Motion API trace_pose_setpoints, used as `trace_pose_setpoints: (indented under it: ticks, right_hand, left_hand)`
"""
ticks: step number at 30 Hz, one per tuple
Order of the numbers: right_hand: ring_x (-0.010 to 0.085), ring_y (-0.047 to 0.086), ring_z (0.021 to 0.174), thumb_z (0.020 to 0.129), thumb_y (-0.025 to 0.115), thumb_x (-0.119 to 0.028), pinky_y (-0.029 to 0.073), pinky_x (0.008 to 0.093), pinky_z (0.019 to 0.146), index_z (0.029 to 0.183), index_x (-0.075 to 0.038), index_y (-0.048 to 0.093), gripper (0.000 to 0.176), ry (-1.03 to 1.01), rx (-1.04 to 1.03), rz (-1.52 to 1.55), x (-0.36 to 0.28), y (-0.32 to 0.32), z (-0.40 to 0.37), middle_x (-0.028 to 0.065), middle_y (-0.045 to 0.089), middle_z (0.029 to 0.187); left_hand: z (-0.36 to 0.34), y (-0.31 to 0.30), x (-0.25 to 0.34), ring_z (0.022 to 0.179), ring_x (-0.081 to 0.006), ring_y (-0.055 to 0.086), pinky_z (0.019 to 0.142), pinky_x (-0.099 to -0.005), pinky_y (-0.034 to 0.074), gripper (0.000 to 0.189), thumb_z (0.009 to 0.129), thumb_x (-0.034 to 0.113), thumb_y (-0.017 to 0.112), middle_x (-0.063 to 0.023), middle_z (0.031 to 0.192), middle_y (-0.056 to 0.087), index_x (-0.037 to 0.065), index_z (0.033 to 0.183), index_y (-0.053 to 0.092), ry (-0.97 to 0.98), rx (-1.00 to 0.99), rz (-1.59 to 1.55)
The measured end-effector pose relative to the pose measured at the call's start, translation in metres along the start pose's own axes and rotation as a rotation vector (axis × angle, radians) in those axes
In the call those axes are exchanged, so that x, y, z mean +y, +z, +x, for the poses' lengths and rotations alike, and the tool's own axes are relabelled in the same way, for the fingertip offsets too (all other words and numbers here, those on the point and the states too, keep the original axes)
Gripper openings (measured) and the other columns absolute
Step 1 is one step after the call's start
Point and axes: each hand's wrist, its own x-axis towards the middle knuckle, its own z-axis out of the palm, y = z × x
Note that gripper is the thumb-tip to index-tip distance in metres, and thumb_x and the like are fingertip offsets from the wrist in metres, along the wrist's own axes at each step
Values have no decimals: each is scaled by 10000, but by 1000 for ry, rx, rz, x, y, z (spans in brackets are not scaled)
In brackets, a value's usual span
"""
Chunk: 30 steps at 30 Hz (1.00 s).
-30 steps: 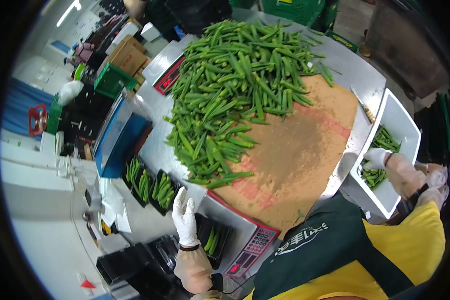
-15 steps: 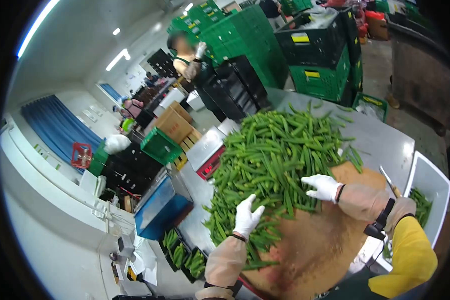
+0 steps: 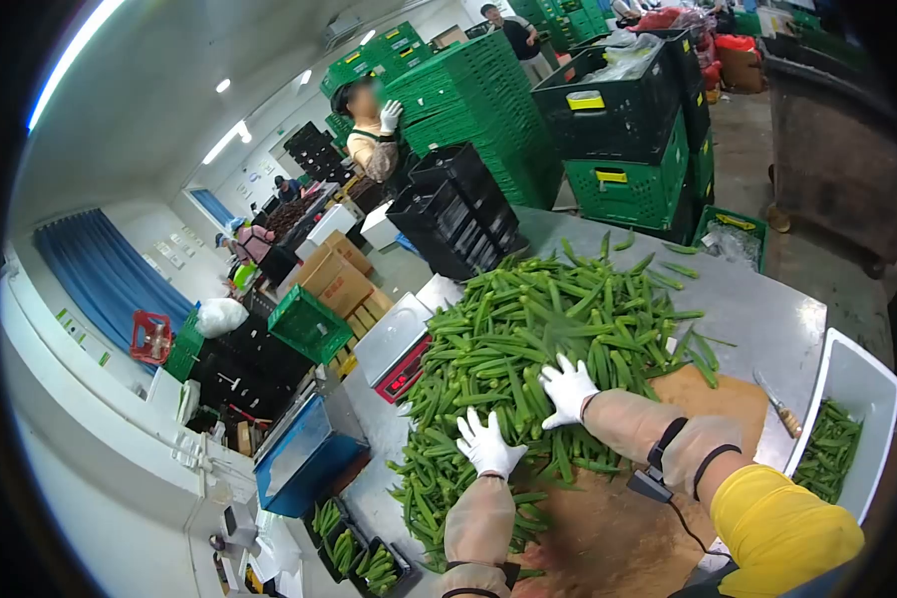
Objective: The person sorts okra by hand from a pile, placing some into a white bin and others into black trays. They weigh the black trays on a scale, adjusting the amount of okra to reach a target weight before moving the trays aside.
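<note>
A large heap of green okra pods [image 3: 528, 309] covers the middle of the metal table [image 3: 757, 299] and part of a brown board [image 3: 618, 518]. My left hand [image 3: 489, 445], in a white glove, rests on the near left part of the heap with its fingers spread. To its right, my right hand [image 3: 568, 392], gloved the same way, lies on the pods, fingers apart and pointing up the heap. Neither hand is closed round a pod.
A knife [image 3: 779, 404] lies right of the board, beside a white tub [image 3: 872, 374] holding okra. A scale [image 3: 394, 344] and black crates [image 3: 458, 209] stand behind left. Small okra trays [image 3: 374, 568] are at lower left. Another person [image 3: 377, 140] stands beyond.
My right hand has moved left, off the board's edge and onto the heap, closer to my left hand. The view has shifted a little. A person at the back shows more fully.
</note>
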Motion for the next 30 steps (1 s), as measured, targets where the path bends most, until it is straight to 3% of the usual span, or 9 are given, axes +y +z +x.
trace_pose_setpoints:
  ticks: [4,9,12,14,17,22,25,27,30]
  right_hand:
    - [386,238,1445,686,796,-528,271,692,1076,1472,-205,422,928,-127,-85,-1,3,7,-36,62,361,1524]
    - [390,259,1427,681,787,-378,376,645,1007,1340,-248,563,708,-335,-119,66,13,46,-86,102,338,1522]
    - [382,271,1417,662,789,-320,415,609,971,1207,-202,637,578,-399,19,18,17,52,-138,123,342,1505]
    - [358,283,1419,667,784,-265,420,560,976,1202,-188,646,557,-459,-140,-10,32,39,-157,126,314,1532]
    - [319,334,1398,684,764,-194,400,509,1017,1205,-167,645,535,-541,-237,-145,64,69,-192,108,281,1566]
    - [296,362,1405,719,683,-101,343,509,1093,1389,-233,494,709,-433,-205,-71,117,66,-257,54,380,1529]
    - [290,346,1421,697,618,-41,258,555,1135,1414,-281,483,768,-304,-239,-73,153,61,-278,30,433,1502]
    - [283,330,1431,688,622,-51,223,586,1140,1379,-273,531,732,-188,-246,-70,175,57,-285,10,484,1471]
    - [321,525,1222,688,625,-42,385,524,1036,1221,-166,629,547,-140,107,5,187,69,-290,81,635,1211]
  left_hand:
    - [-31,19,-7,1450,-382,205,1117,-631,211,948,609,424,858,-77,1493,408,100,1401,451,179,32,79]
    - [-83,17,16,1230,-313,485,1058,-539,315,871,671,376,805,-114,1361,492,131,1423,439,186,36,-74]
    - [-128,64,13,1190,-334,492,993,-521,360,805,710,291,759,-152,1331,494,83,1417,435,216,-3,-114]
    - [-169,61,31,1186,-373,475,954,-514,392,616,723,228,736,-161,1299,509,51,1272,519,251,-2,-137]
    - [-224,63,56,1249,-405,422,967,-601,377,554,741,224,730,-152,1318,499,148,1259,548,386,-146,-147]
    - [-303,61,60,1421,-469,238,1074,-666,281,749,773,285,740,-156,1579,268,270,1455,432,396,-492,-89]
    - [-328,45,39,1431,-471,217,1100,-657,239,798,776,303,746,-148,1591,252,341,1486,384,297,-511,-136]
    - [-334,40,17,1410,-449,285,1111,-615,275,730,764,262,760,-175,1542,341,312,1433,472,208,-459,-232]
    - [-333,51,-11,1277,-415,469,1065,-480,392,579,781,151,747,-202,1373,523,180,1335,582,187,-190,-436]
